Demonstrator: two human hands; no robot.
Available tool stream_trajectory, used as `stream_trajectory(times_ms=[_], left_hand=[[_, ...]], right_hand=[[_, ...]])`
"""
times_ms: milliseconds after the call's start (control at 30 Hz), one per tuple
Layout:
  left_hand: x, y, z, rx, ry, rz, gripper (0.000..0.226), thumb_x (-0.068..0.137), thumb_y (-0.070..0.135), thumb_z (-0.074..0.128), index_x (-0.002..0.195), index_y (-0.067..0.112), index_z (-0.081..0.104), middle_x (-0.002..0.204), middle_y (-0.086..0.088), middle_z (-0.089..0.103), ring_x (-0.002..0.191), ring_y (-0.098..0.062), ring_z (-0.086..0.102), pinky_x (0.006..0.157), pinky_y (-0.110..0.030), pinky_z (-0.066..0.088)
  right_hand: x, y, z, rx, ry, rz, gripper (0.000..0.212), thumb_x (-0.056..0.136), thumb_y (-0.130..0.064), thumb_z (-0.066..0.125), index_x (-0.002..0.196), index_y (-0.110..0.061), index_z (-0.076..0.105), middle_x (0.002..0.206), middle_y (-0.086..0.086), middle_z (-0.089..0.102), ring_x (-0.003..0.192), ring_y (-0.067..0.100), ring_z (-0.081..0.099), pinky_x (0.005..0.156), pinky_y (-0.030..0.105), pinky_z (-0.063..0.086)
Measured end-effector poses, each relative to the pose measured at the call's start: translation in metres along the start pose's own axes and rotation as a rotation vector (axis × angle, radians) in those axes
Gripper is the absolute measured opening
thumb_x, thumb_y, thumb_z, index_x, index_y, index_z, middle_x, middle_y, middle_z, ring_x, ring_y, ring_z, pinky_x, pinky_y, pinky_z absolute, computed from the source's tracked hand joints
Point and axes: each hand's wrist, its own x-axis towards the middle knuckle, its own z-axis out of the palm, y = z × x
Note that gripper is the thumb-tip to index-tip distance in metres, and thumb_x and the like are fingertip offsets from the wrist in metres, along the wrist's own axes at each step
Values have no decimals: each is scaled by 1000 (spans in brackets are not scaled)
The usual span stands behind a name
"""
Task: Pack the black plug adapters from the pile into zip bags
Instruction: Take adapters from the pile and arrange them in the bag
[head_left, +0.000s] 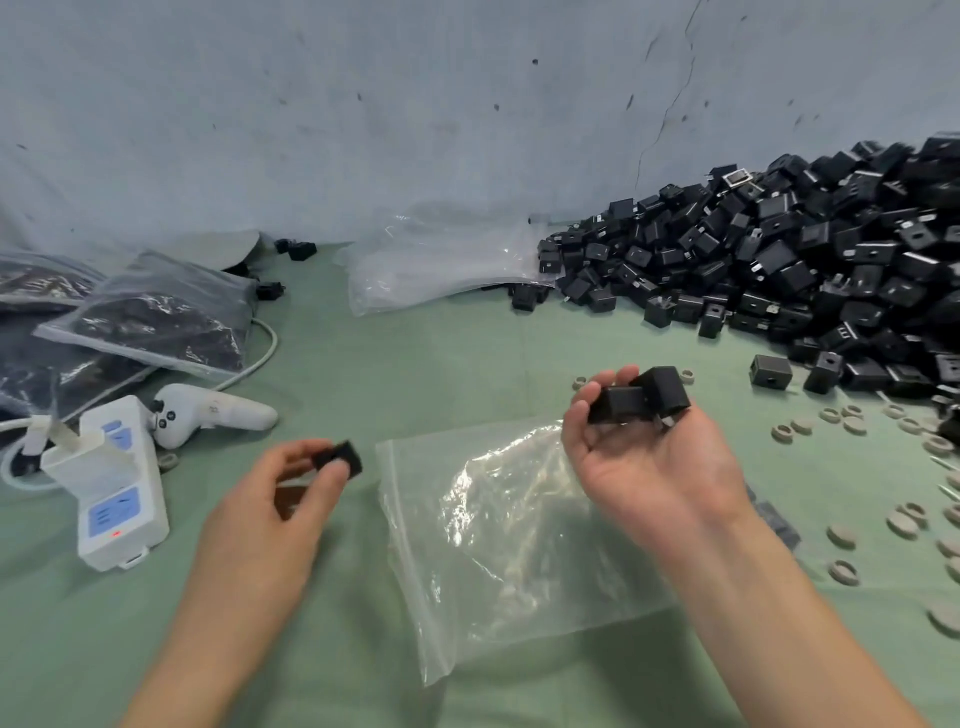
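I am looking at a pile of black plug adapters (779, 270) that is running off the right edge of the frame, so its full extent is escaping me. The filled zip bags (150, 317) at the upper left are likewise being cut off by the left edge. My right wrist is covering part of some dark pieces (774, 514) I cannot identify. The markings on the white power strip (111, 483) at the left are too blurred to read.

The left hand (280, 509) is pinching one adapter (340, 457) between thumb and fingertips. The right hand (649, 467), palm up, is cupping two adapters (644, 402) in curled fingers. Between the hands, an empty zip bag (509, 545) is lying flat on the green cloth (363, 364). A white controller (213, 413) is lying beside the strip, grey rings (841, 535) are scattered at the right, and a stack of clear bags (441, 260) is sitting at the back.
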Motion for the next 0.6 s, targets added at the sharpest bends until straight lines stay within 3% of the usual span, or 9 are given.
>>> stream_trajectory(times_ms=[100, 167, 233, 367, 467, 600], left_hand=[[-6, -16, -4, 29, -110, -71, 15, 84, 26, 75, 93, 34, 67, 84, 14, 74, 75, 0, 67, 64, -8, 46], [-12, -17, 1, -7, -170, -84, 19, 81, 27, 78, 92, 38, 67, 86, 13, 74, 74, -6, 67, 66, -13, 48], [-19, -14, 11, 2, -212, -49, 25, 78, 33, 80, 94, 44, 64, 87, 16, 72, 74, -5, 66, 68, -16, 49], [-25, -7, 35, -3, -290, 15, 25, 81, 35, 78, 100, 39, 62, 95, 19, 71, 83, -3, 67, 69, -20, 53], [-20, -2, 45, 33, -415, 120, 20, 86, 44, 73, 101, 39, 62, 96, 18, 69, 85, 0, 67, 69, -11, 50], [-15, -1, 41, 135, -574, 341, 35, 94, 59, 53, 111, 30, 62, 103, 13, 64, 89, -9, 65, 70, -16, 51]], right_hand=[[0, -14, -2, 6, 24, -42, 22, 96, -28, 47, 83, -17, 61, 79, 2, 65, 61, 21, 63, 59, 27, 54], [1, -22, -4, 11, 37, -73, 26, 99, -30, 45, 83, -17, 61, 79, 2, 65, 61, 20, 62, 58, 27, 53], [0, -29, -5, 15, 41, -97, 25, 99, -30, 45, 83, -18, 61, 79, 1, 65, 62, 19, 62, 57, 26, 53], [1, -37, -8, 29, 36, -117, 23, 98, -28, 45, 84, -19, 61, 81, 0, 64, 63, 18, 62, 59, 25, 51], [2, -39, -10, 25, 41, -125, 24, 98, -27, 44, 83, -19, 61, 81, 0, 64, 64, 18, 62, 59, 24, 50], [3, -44, -12, 9, 43, -137, 23, 97, -26, 44, 83, -19, 61, 81, 0, 64, 64, 17, 62, 58, 24, 50]])
